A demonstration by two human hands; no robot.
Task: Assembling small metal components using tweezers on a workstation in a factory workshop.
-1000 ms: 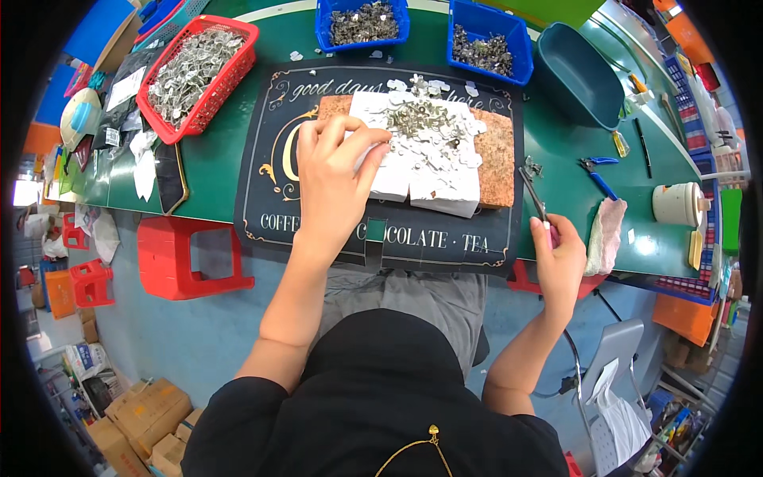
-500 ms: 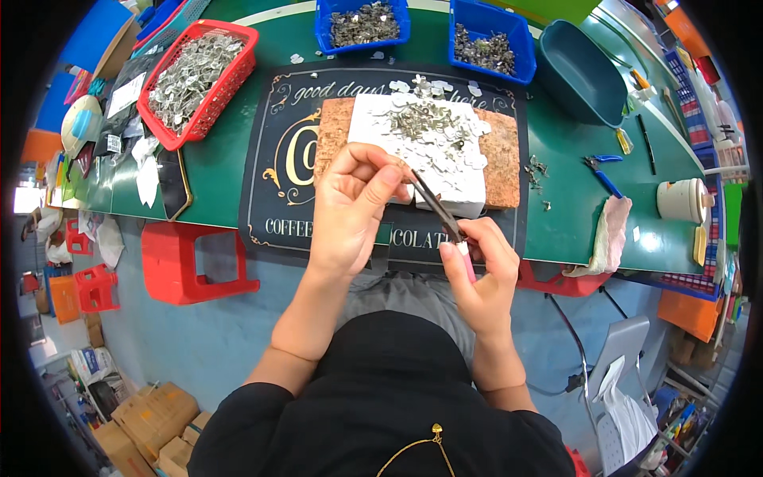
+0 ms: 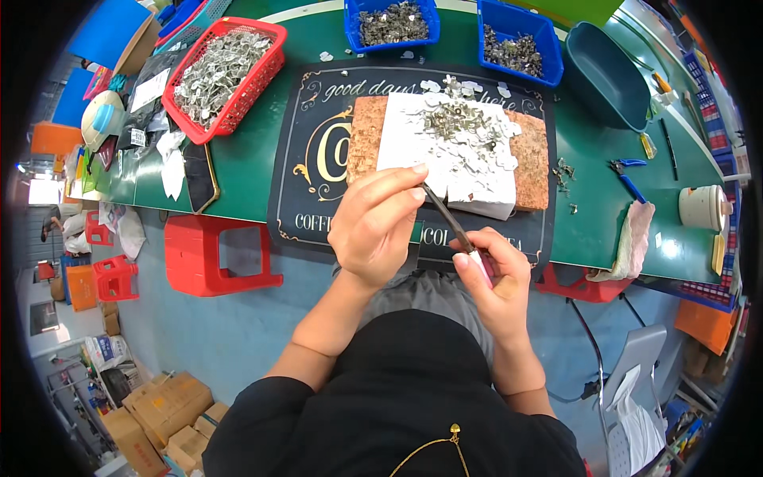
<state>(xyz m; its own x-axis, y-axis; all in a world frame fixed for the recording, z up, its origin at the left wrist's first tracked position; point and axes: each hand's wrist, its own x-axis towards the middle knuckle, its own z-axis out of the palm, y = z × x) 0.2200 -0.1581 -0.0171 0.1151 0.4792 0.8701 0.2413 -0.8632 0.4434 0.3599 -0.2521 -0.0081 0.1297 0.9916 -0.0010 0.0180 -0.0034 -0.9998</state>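
Observation:
My right hand point(image 3: 502, 278) is closed around the pink handles of long-nose pliers point(image 3: 447, 213), whose dark jaws point up and to the left. The fingertips of my left hand point(image 3: 377, 226) are pinched together at the jaw tips. Whatever small thing they may hold is hidden. Just beyond my hands, a heap of small flat metal parts point(image 3: 469, 127) covers much of a white block point(image 3: 401, 147). This block rests on a brown speckled board point(image 3: 531, 163), over a black printed mat point(image 3: 294, 131).
A red basket point(image 3: 269, 79) of metal pieces stands at the left, beside a phone point(image 3: 201, 179). Two blue bins point(image 3: 435, 32) and a dark green tub point(image 3: 608, 75) line the far side. Blue-handled pliers point(image 3: 632, 183), a cloth point(image 3: 633, 242) and a white lidded pot point(image 3: 701, 208) lie right.
The whole scene has shifted right in view. My left hand has turned, its fingers now stretching toward the plier tips with the palm less visible. The pliers stay in my right hand.

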